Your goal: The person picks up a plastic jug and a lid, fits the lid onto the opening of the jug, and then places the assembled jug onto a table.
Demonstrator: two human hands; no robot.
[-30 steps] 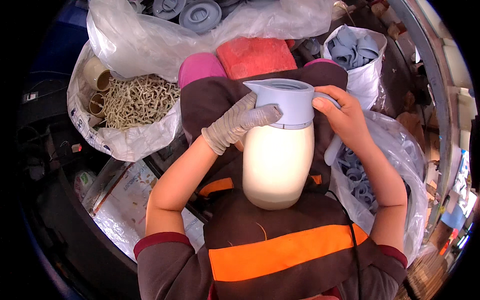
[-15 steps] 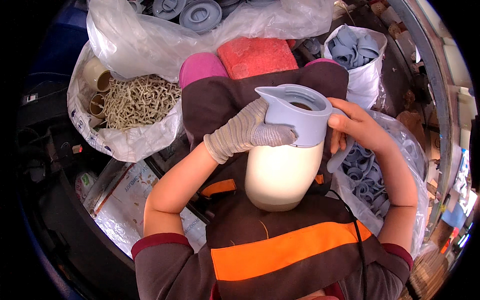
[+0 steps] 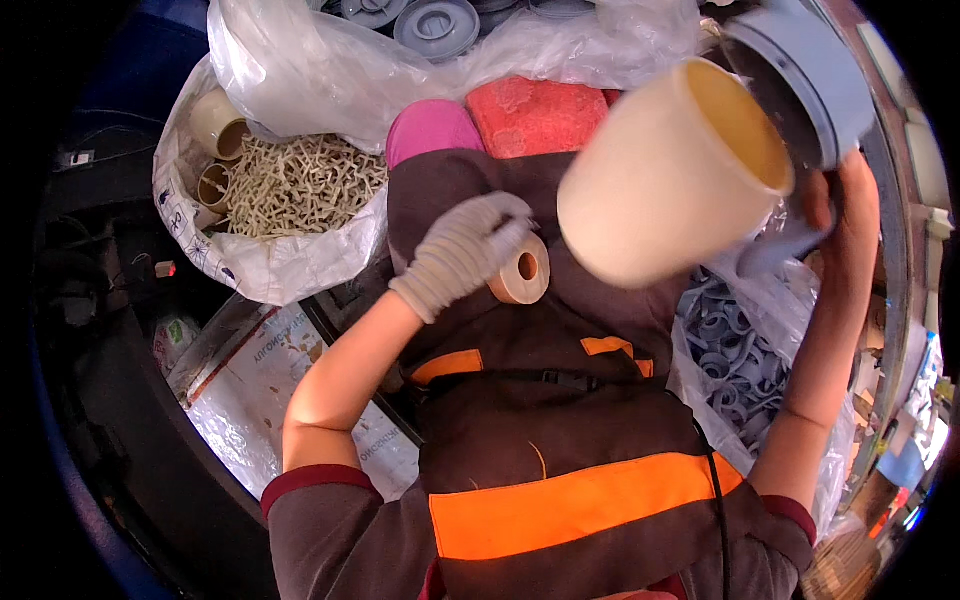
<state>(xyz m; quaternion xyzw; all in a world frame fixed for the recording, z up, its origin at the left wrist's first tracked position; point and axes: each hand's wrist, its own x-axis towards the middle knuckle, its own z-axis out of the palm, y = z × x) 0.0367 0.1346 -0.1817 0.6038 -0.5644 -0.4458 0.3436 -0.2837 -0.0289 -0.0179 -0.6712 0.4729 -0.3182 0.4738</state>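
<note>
My right hand (image 3: 845,200), bare, is closed at the lower edge of a grey jug collar (image 3: 835,75) at the upper right. Its handle (image 3: 785,245) hangs below. A cream jug body (image 3: 640,190) is in the air left of the collar, its open mouth turned right. A dark gap shows between them; motion blur hides whether they join. My left hand (image 3: 465,245), in a knitted glove, is at a roll of tape or labels (image 3: 522,272) on my lap. Its fingers bend over the roll's upper edge; blur hides their grip.
A white sack (image 3: 260,275) on the left holds cream cylinders and many short beige pieces (image 3: 300,185). Round grey lids (image 3: 437,28) lie in a clear plastic bag (image 3: 320,80) at the far side. Curved grey parts (image 3: 735,360) fill another bag on the right.
The cream body and grey collar have swung from my lap to the upper right, and the body's mouth now shows. My left hand has let go of the collar; the roll is uncovered.
</note>
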